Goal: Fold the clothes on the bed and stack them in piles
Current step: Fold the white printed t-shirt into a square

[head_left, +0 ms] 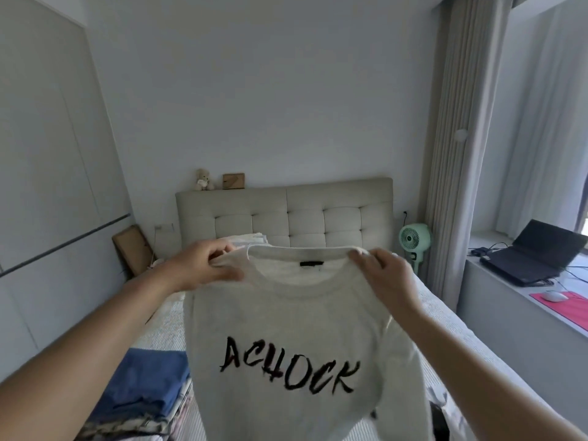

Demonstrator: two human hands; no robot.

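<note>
**foldnoob:** So here's where I'm at. Holding up the white sweatshirt [286, 329] by the shoulders, one hand each side of the collar. Left hand [203, 265] has its grip pinched shut on the left shoulder seam, right hand [385, 275] has its grip clamped on the right one, fingers curled over the top edge. The rest of it hangs straight down below both grips, over the bed [451, 329], print facing me. How's this going to behave when I lay it down?

**laundry_dad:** Looks like soft, floppy knit and fairly light, so it'll sag wherever you aren't holding it. I can't make out the sleeves properly, they seem to hang bunched behind the body under your grips, so I'd guess they need flattening out first. Nothing fragile or slippery, it just won't keep a shape on its own. The shoulder seams are the right spot to hold, since the collar stays level between your grips.

**foldnoob:** And where does it go after?

**laundry_dad:** You've got a folded pile with blue jeans [149, 383] on top, down and to the left of your left grip. There's another folded stack [251, 238] just past your left grip near the headboard [318, 214]. I'd lower it print-down on the bare bedspread below your grips, fold it, then pick a pile.
</note>
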